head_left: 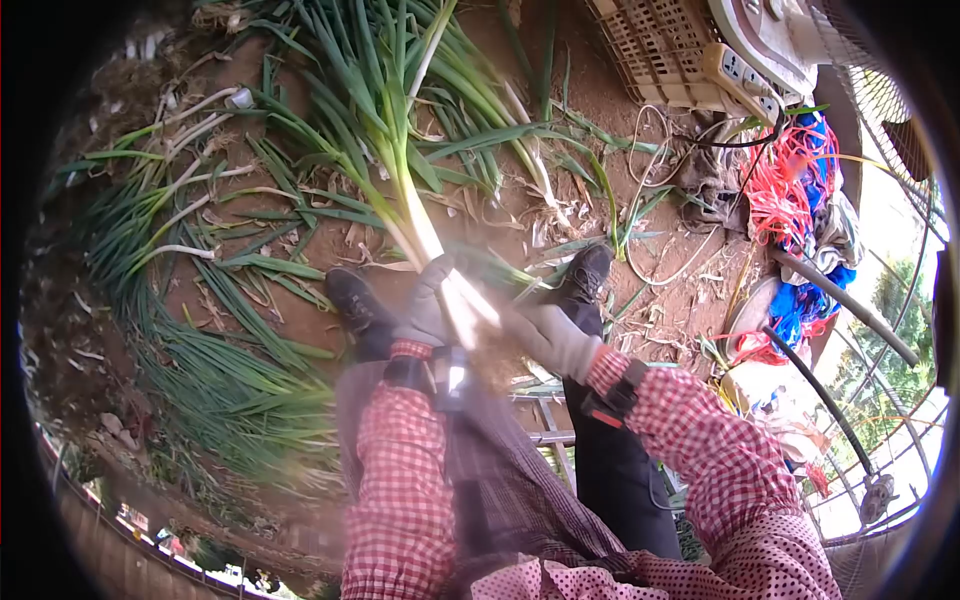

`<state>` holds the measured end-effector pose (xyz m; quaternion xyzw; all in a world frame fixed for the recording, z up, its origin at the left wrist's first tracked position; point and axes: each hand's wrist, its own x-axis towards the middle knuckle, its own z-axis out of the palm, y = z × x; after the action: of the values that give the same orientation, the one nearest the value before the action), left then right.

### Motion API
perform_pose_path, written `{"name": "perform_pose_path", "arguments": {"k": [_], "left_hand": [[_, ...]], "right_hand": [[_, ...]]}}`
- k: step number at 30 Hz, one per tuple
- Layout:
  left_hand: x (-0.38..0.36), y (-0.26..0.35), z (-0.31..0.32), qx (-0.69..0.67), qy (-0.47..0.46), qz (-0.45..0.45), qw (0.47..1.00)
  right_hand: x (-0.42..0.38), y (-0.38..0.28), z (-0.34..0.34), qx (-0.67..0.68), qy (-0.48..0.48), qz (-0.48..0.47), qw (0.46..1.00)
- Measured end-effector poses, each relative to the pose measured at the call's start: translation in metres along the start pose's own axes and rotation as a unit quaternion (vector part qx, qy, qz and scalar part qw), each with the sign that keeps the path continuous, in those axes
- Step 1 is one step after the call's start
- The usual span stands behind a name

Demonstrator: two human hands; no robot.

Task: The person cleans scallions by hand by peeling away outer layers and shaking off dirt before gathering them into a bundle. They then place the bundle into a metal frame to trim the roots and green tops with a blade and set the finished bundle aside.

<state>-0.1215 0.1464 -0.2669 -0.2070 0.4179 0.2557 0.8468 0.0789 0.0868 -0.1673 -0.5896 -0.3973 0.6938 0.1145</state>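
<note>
A bunch of long green onions [415,205] slants down through the middle, its leaves at the top and its white stems toward me. My left hand [427,308], in a pale glove, is closed around the white stems. Just right of the root ends is my right hand [562,338], also gloved, with its fingertips right at the blurred brownish roots [495,355]. Motion smears those fingers, and I cannot tell whether they grip the roots.
A big pile of green onions [215,370] lies at left, with others [540,180] on the littered dirt floor beyond my shoes [590,270]. A plastic crate [640,60], a power strip [740,75], red string [785,190] and cables stand or hang at right.
</note>
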Motion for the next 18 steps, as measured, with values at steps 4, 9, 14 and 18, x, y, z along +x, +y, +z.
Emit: {"name": "perform_pose_path", "arguments": {"k": [4,9,14,18], "left_hand": [[-0.022,0.018,0.024,-0.01,-0.042,0.028,0.999],[-0.09,-0.033,0.086,0.115,0.112,0.098,0.982],[-0.093,-0.119,0.068,0.103,0.063,-0.037,0.992],[-0.092,-0.113,0.042,0.082,-0.021,-0.167,0.982]], "right_hand": [[-0.108,-0.005,-0.031,-0.124,0.021,0.052,0.991],[-0.146,0.003,-0.104,-0.299,0.044,0.2,0.932],[-0.079,-0.069,-0.021,-0.123,-0.029,0.16,0.979],[-0.096,-0.071,0.001,-0.115,-0.043,0.213,0.969]]}}
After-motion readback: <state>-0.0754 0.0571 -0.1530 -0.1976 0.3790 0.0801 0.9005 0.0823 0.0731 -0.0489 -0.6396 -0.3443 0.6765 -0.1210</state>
